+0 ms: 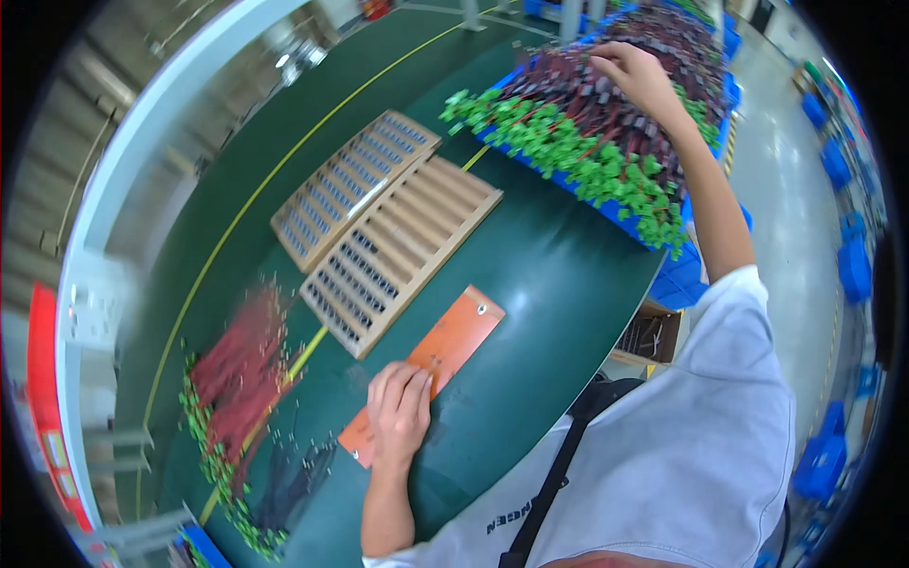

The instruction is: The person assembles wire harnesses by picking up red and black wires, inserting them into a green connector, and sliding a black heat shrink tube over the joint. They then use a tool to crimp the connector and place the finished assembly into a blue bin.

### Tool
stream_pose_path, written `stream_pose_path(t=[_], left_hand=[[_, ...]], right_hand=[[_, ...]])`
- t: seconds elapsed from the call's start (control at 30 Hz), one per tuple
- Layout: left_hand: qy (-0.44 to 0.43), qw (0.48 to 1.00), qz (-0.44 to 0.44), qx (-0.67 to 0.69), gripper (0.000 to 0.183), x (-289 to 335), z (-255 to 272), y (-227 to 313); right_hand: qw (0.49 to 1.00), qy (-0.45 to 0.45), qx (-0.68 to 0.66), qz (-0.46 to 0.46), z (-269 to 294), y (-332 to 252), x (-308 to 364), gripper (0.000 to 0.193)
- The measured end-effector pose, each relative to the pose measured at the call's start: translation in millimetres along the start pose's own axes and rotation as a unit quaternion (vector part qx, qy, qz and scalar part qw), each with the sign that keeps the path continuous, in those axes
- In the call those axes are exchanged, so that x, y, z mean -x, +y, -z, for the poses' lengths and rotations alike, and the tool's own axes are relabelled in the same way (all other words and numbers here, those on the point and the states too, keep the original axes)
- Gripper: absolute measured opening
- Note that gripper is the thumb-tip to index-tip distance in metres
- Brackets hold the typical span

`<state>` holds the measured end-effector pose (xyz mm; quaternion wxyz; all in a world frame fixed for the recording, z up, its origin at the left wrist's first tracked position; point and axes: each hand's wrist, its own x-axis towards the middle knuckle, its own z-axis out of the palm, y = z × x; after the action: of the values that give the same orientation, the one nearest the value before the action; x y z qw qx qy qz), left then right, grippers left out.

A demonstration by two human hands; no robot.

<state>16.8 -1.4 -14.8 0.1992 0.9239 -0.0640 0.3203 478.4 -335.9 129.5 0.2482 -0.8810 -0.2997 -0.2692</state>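
Observation:
My left hand (pixel 399 409) rests on a long orange board (pixel 468 329) on the green tabletop. Its fingers are curled together over the board's edge; whatever they pinch is too small to make out. Far to the right, my right hand (pixel 639 80) reaches over a blue bin (pixel 568 182) heaped with dark red wires (pixel 653 137) that have green connectors (pixel 568 142) at their near ends. Thumb and fingers there are bent toward each other, and what lies between them cannot be made out. Both forearms are bare below light sleeves.
Two wooden trays lie beyond the board: one tray (pixel 417 227) has slots partly filled with small dark parts, the other tray (pixel 350 189) holds rows of them. Red wires (pixel 237 369) and black wires (pixel 289 478) lie at the left. An open box (pixel 649 333) stands below the table edge.

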Motion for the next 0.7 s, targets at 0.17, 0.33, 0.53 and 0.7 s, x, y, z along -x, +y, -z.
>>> stream_pose_path(t=[0.17, 0.33, 0.53, 0.7], left_hand=[[-0.019, 0.999, -0.023, -0.02, 0.019, -1, -1, -7], [-0.028, 0.996, -0.074, -0.032, 0.021, 20, 10, 3], [-0.012, 0.99, 0.008, -0.141, 0.02, 83, 68, 18], [0.021, 0.921, 0.209, -0.329, 0.022, 147, 146, -26]], right_hand=[[0.951, -0.117, -0.28, 0.06, -56, -172, 77, 0.024], [0.915, -0.263, -0.275, 0.132, -202, -252, 101, 0.027], [0.963, -0.19, -0.107, 0.158, -261, -276, 99, 0.035], [0.942, -0.122, -0.314, 0.015, -275, -265, 105, 0.029]])
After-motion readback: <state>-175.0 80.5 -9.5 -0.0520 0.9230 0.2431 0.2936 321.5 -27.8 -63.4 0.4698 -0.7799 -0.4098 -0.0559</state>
